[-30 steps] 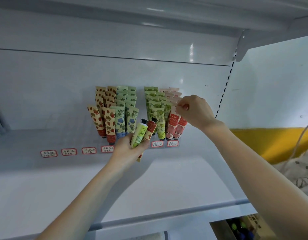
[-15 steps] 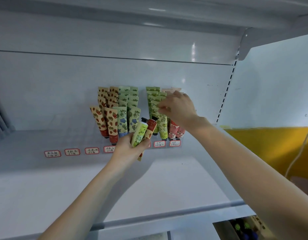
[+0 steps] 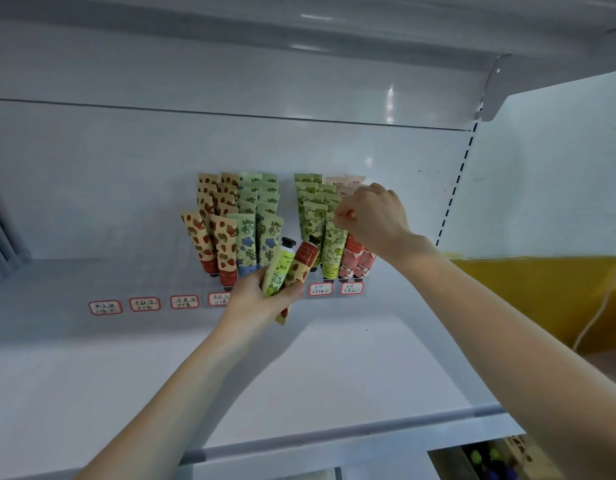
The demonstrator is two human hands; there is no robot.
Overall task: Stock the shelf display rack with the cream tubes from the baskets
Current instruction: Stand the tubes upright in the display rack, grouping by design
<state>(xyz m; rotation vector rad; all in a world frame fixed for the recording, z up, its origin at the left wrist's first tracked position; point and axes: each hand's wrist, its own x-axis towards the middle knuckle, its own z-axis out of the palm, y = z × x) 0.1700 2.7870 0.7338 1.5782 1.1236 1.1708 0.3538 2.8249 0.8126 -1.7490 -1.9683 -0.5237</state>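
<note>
- White metal shelf is filling the view, and a clear display rack is standing at its back against the rear panel.
- Cream tubes are standing cap-down in the rack's right-hand lanes: strawberry tubes furthest left, then blue-flower tubes, then green tubes, then pink tubes at the rack's right end.
- Lanes at the rack's left end are showing no tubes.
- Red-bordered labels are running along the rack's front edge.
- Left hand is hovering just in front of the rack's middle, its fingers grasping two spare tubes with their black caps pointing up.
- One is a yellow-green tube; the other is a red strawberry-print tube lying against it on the side nearer the green lanes.
- Right hand is reaching over the rack's right end, covering part of the pink lane.
- Its fingers are curling inward with the tips meeting at the top edge of the front green tube; whether they are actually pinching it cannot be told.
- Yellow wall band is showing well to the right of the rack, with a white cable hanging in front of it.
</note>
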